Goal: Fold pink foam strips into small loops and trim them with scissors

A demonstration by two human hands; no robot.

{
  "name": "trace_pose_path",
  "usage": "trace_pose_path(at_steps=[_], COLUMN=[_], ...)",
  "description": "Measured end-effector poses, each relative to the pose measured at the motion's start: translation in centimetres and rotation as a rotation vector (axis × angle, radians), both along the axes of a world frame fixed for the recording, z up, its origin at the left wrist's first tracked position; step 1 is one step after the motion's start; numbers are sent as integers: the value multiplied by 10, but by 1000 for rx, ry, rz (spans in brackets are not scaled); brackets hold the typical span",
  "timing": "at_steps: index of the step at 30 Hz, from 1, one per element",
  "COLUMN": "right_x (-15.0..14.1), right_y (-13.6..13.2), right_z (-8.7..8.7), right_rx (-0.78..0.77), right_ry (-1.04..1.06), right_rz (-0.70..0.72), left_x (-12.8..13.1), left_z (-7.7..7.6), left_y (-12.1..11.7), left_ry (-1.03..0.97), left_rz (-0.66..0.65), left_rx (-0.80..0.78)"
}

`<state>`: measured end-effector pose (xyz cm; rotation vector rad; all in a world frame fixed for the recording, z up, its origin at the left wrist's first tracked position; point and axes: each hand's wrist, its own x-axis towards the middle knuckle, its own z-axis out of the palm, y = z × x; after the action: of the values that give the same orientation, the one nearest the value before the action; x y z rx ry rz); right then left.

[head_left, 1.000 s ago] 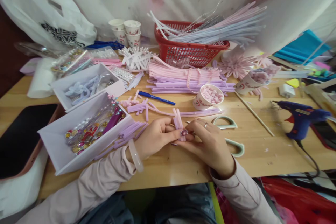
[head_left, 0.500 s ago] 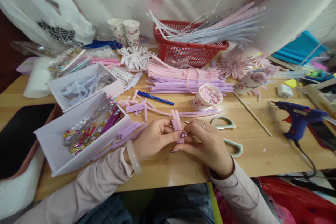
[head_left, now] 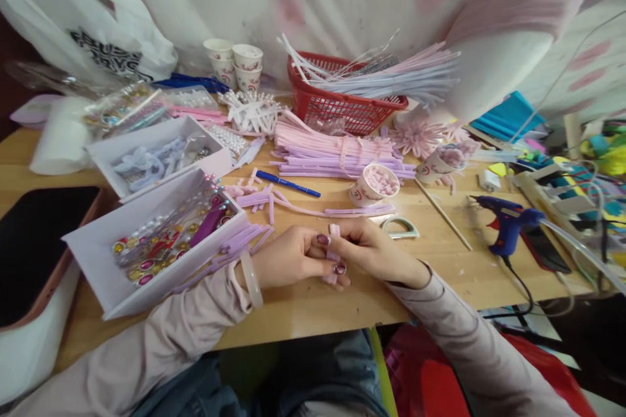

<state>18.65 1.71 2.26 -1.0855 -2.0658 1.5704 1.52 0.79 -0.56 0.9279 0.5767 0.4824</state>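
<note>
My left hand (head_left: 288, 259) and my right hand (head_left: 372, 249) meet near the front edge of the wooden table (head_left: 440, 267). Together they pinch a small bundle of short pink pipe-cleaner pieces (head_left: 333, 232), which stands between the fingertips. The fingers of both hands are closed round it. A pale bangle (head_left: 250, 279) sits on my left wrist. Loose pink and lilac pipe-cleaner pieces (head_left: 274, 199) lie just beyond the hands. A paper cup of small pink bits (head_left: 374, 184) stands behind my right hand.
Two white trays, one with gems and pins (head_left: 161, 234) and one with lilac bows (head_left: 156, 158), lie at left. A red basket (head_left: 342, 101) of long stems stands at the back. A blue glue gun (head_left: 508, 221), green-handled scissors (head_left: 400, 228), a blue pen (head_left: 288, 184) and a dark tablet (head_left: 34, 241) surround the hands.
The camera has swung right. My right hand has turned and slid over the bundle, which now sticks up shorter between the fingers; both hands stay closed on it.
</note>
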Motion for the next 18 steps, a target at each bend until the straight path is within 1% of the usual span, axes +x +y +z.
trace_pose_path(at_steps=[2,3,6,8,10,15,18], right_x=[-1,-1,-1,-2,-3,-5,-6], right_y=[5,7,10,9,7,3,2], right_z=[2,1,-4,-11,-16,-19,-18], right_rx=[84,128,179,170,160,91,51], right_ry=[-29,-35,4,47,76,132,162], right_rz=[44,43,-40,-114,-158,-177,-166], left_x=[-1,-2,-3,-3,-3,-1,-1], left_z=[0,0,1,3,3,2,2], left_y=[0,1,2,3,4,4,2], left_ry=[-15,-21,-30,-33,-30,-35,-42], left_rz=[17,28,61,71,66,81,58], left_rx=[-36,-50,-65,-59,-49,-86,-102])
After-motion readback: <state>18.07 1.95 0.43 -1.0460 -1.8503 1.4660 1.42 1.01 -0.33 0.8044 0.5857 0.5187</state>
